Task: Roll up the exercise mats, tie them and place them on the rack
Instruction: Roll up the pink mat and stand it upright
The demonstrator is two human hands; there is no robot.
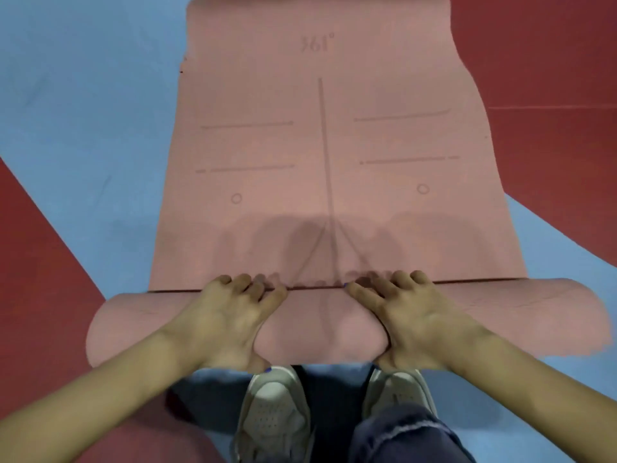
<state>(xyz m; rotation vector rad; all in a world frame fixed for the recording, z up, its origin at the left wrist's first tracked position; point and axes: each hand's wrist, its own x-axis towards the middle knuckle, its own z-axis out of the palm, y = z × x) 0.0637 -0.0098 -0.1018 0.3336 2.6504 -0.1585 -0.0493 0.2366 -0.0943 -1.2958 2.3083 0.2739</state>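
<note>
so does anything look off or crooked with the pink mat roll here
Nothing stands out: the pink mat lies flat, its rolled part runs straight across, and the left hand and right hand press on it.

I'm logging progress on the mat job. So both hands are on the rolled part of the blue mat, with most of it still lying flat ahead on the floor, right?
Not quite: the mat is pink, not blue; the blue is the floor beneath it. The head view shows this. The rest holds: left hand and right hand both rest on the rolled part, and most of the mat lies flat ahead.
</note>
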